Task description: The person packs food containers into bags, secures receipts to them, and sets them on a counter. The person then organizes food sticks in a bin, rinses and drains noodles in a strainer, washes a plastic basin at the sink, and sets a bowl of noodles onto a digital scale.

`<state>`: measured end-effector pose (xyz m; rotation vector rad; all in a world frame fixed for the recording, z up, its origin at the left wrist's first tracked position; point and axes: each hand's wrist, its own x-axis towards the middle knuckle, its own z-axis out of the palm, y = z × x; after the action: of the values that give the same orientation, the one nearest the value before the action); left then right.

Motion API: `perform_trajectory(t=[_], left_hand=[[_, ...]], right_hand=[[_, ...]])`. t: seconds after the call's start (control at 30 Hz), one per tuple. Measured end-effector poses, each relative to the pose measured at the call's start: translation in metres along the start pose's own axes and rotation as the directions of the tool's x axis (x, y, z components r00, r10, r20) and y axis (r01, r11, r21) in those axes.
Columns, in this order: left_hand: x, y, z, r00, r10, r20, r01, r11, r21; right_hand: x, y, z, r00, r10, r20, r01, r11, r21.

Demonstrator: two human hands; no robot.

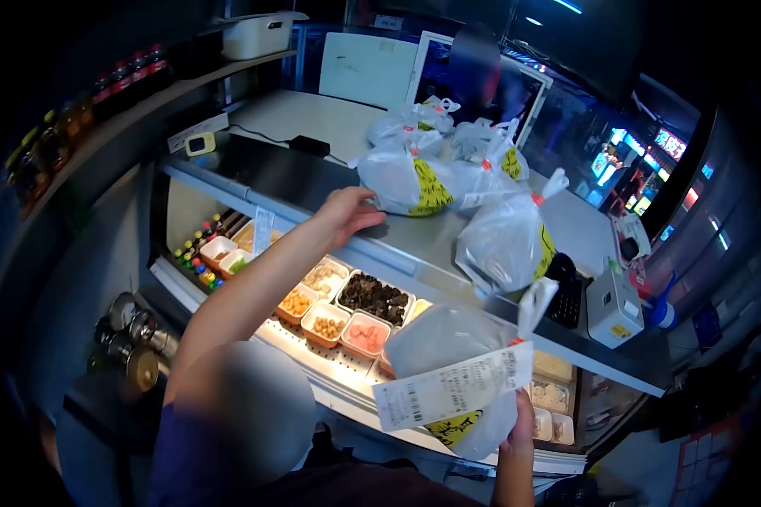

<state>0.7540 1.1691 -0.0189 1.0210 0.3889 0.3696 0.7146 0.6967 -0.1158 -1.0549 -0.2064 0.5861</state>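
Note:
My right hand is closed on a tied plastic takeaway bag with a long printed receipt across its front. Yellow and black print shows low on this bag, and its knotted top points up. Stretched out over the steel counter, my left hand is empty with its fingers apart, right beside another tied bag with a yellow label. More tied bags stand behind that one, and a large bag sits to its right at the counter's edge.
Below the counter, a lit display case holds trays of food, among them dark fungus and pink slices. A black keypad device and a white box-shaped machine stand right. Bottles line the left shelf.

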Motion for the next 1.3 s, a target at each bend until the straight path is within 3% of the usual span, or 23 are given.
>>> perform_trajectory(t=[0.1, 0.17, 0.2, 0.37, 0.5, 0.57, 0.67, 0.73, 0.93, 1.13, 1.17, 1.2, 1.23, 1.3], left_hand=[[0.070, 0.010, -0.001, 0.992, -0.127, 0.022, 0.124, 0.986, 0.109], [0.090, 0.010, -0.006, 0.986, -0.167, 0.028, 0.163, 0.982, 0.095], [0.093, 0.015, -0.011, 0.989, -0.144, 0.027, 0.141, 0.986, 0.085], [0.119, 0.049, -0.068, 0.987, -0.133, 0.091, 0.125, 0.988, 0.087], [0.103, 0.079, -0.106, 0.969, -0.197, 0.146, 0.156, 0.955, 0.251], [0.103, 0.089, -0.116, 0.983, -0.170, 0.068, 0.135, 0.925, 0.356], [0.114, 0.095, -0.121, 0.987, -0.152, 0.058, 0.117, 0.910, 0.397], [0.129, 0.096, -0.124, 0.988, -0.137, 0.066, 0.098, 0.905, 0.414], [0.158, 0.097, -0.127, 0.987, -0.093, 0.132, 0.035, 0.921, 0.387], [0.120, 0.096, -0.113, 0.990, -0.071, 0.120, 0.012, 0.902, 0.431], [0.105, 0.094, -0.114, 0.963, 0.242, 0.118, -0.269, 0.841, 0.470], [0.086, 0.092, -0.115, 0.836, 0.533, 0.128, -0.517, 0.690, 0.506], [0.060, 0.091, -0.118, 0.831, 0.507, 0.231, -0.552, 0.691, 0.467], [0.009, 0.074, -0.115, 0.829, 0.205, 0.520, -0.439, 0.814, 0.380]], right_hand=[[-0.002, 0.006, 0.030, 0.991, -0.040, -0.125, 0.053, 0.993, 0.106], [-0.007, 0.015, 0.053, 0.894, -0.127, -0.430, 0.190, 0.976, 0.107], [-0.009, 0.018, 0.048, 0.931, -0.140, -0.337, 0.183, 0.978, 0.099], [-0.003, 0.025, 0.075, 0.883, -0.178, -0.435, 0.247, 0.963, 0.106], [0.007, 0.029, 0.083, 0.876, -0.203, -0.437, 0.272, 0.957, 0.101], [0.016, 0.030, 0.093, 0.880, -0.198, -0.432, 0.267, 0.958, 0.103], [0.032, 0.031, 0.103, 0.859, -0.165, -0.484, 0.269, 0.951, 0.153], [0.043, 0.029, 0.103, 0.911, -0.151, -0.384, 0.219, 0.965, 0.141], [0.081, 0.029, 0.128, 0.938, -0.170, -0.302, 0.215, 0.969, 0.125], [0.103, 0.035, 0.151, 0.948, -0.167, -0.271, 0.201, 0.974, 0.101], [0.105, 0.034, 0.155, 0.940, -0.196, -0.279, 0.226, 0.971, 0.079], [0.109, 0.032, 0.160, 0.932, -0.226, -0.282, 0.252, 0.966, 0.058], [0.112, 0.028, 0.170, 0.932, -0.233, -0.277, 0.258, 0.964, 0.058], [0.117, 0.020, 0.194, 0.893, -0.299, -0.335, 0.324, 0.946, 0.018]])
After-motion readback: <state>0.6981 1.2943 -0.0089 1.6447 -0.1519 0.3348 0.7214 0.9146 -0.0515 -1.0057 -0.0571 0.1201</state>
